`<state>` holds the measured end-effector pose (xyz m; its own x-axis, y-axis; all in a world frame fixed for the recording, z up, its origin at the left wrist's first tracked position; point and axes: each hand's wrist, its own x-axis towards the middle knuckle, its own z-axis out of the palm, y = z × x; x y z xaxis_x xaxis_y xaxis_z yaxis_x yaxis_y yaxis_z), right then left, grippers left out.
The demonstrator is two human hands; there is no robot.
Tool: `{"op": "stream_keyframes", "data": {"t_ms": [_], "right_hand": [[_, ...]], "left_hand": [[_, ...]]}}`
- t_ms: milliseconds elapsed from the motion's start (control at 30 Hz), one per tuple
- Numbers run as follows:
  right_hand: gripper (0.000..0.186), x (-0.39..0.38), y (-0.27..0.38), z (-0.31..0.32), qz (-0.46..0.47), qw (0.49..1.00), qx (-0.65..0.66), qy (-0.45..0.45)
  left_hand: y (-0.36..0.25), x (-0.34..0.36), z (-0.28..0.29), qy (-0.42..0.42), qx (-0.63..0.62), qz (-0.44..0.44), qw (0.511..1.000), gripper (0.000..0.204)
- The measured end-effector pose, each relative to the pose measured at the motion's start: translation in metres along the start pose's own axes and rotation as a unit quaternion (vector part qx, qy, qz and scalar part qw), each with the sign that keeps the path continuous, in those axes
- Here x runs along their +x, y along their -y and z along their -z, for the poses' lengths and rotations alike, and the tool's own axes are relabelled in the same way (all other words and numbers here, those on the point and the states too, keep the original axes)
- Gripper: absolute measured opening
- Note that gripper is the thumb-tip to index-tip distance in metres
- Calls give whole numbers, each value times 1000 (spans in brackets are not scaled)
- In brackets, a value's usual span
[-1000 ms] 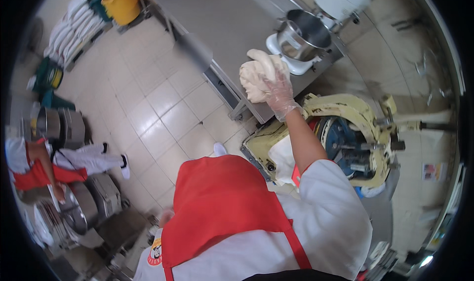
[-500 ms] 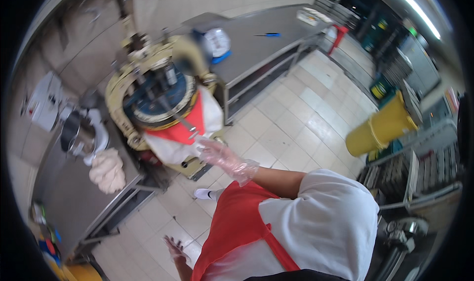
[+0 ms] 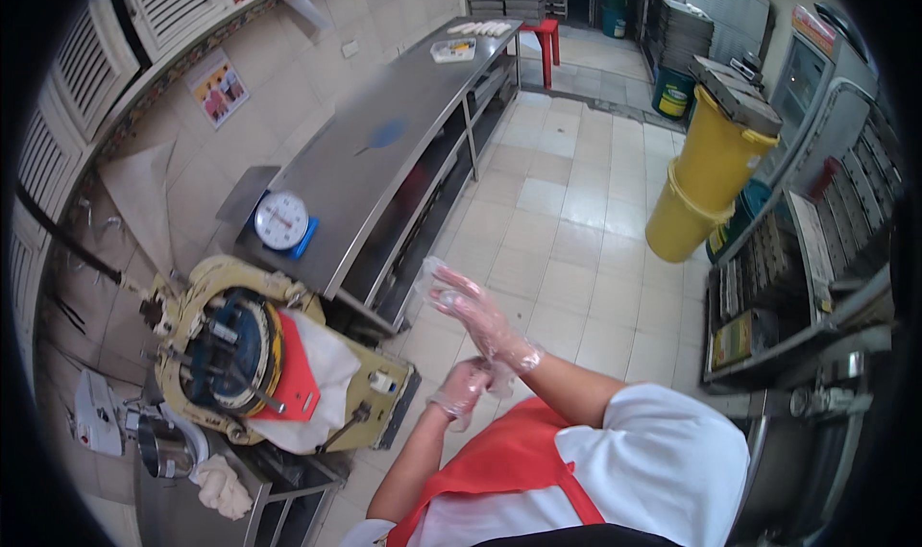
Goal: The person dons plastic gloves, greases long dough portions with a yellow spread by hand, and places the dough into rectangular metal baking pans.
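Both of my hands wear thin clear plastic gloves and are raised in front of my red apron [image 3: 490, 451]. My right hand [image 3: 477, 315] is open, its fingers stretched toward the upper left. At the right wrist, my left hand [image 3: 465, 389] has its fingers closed on the loose cuff of the right plastic glove [image 3: 500, 378]. To the left stands a cream-coloured machine [image 3: 389, 398] with a round blue head, a red panel [image 3: 300, 369] and a white cloth [image 3: 331, 374] on its front. Neither hand touches it.
A long steel table [image 3: 341, 177] holds a dial scale [image 3: 281, 220] and a white tray [image 3: 453, 51]. Stacked yellow bins [image 3: 696, 187] and tray racks [image 3: 768, 268] line the right. At lower left, dough [image 3: 222, 487] lies beside a steel mixing bowl [image 3: 163, 446].
My left hand has come up from low down to the right wrist and closed on the glove cuff. My right hand has moved away from the machine. The view has turned rightward.
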<state>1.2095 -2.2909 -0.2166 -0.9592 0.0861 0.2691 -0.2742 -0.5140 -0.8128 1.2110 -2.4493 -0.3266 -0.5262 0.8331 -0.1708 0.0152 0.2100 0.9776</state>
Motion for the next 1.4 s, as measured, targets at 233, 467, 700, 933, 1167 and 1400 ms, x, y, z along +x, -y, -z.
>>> {"op": "stream_keyframes", "data": {"t_ms": [233,467,700,933,1167,1400], "right_hand": [[82,53,81,204,5,995,41,-95],[84,127,150,321,84,973,98,-192],[80,276,128,389,65,986,78,-131],[95,467,137,487,116,989,68,-54],[119,668,153,493,77,985,-7,-157],[97,806,97,634,26,967,-73,-244]], "left_hand": [[-42,237,-90,73,304,-66,948,36],[-86,384,-80,93,-225,18,970,55],[-14,556,-34,105,375,-160,907,31],[-150,687,117,136,312,-212,916,24],[-186,812,290,96,380,-259,883,24],[-278,920,674,-353,289,-187,870,64]]}}
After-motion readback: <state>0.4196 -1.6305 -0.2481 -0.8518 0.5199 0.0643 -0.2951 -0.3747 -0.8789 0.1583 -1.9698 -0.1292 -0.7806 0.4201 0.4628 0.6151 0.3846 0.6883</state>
